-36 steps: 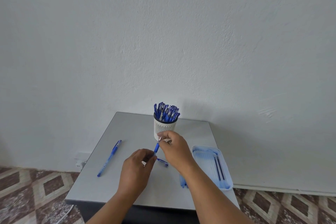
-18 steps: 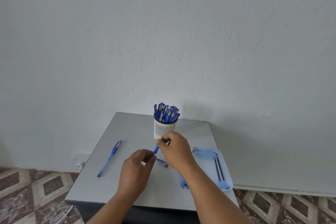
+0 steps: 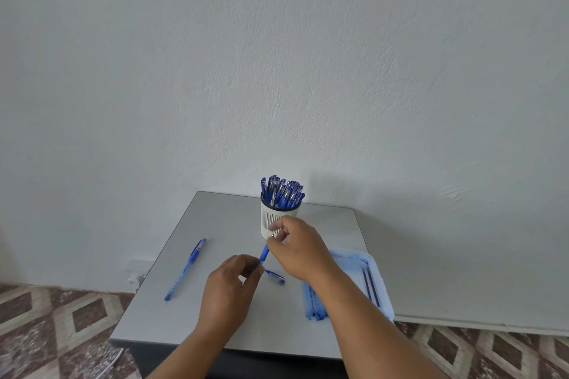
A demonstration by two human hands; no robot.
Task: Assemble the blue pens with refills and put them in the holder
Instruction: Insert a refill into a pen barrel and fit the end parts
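Table edges: the grey table (image 3: 215,224) is small; its near edge runs just under both forearms, its far edge meets the white wall (image 3: 277,71), and its left edge slants away towards that wall.
Open room: bare tabletop lies between the loose pen and the hands, and along the near edge in front of the left hand.
Floor: patterned brown and cream tiles (image 3: 61,317) show on both sides of the table.
Left hand: the left hand (image 3: 229,292) has fingers curled, pinching the lower end of the pen barrel (image 3: 264,254).
Right hand: the right hand (image 3: 300,248) has fingers curled round the barrel's upper end, just in front of the holder.
Holder: the white slotted holder (image 3: 271,218) stands upright near the far edge, crowded with blue pens (image 3: 281,191).
Loose pen: a finished pen (image 3: 186,268) lies slantwise, well left of the hands.
Cap: a blue cap (image 3: 275,276) lies on the table between the hands.
Tray: the pale blue tray (image 3: 377,274) sits at the right edge, holding two dark refills (image 3: 371,286); the right forearm crosses its near left corner.
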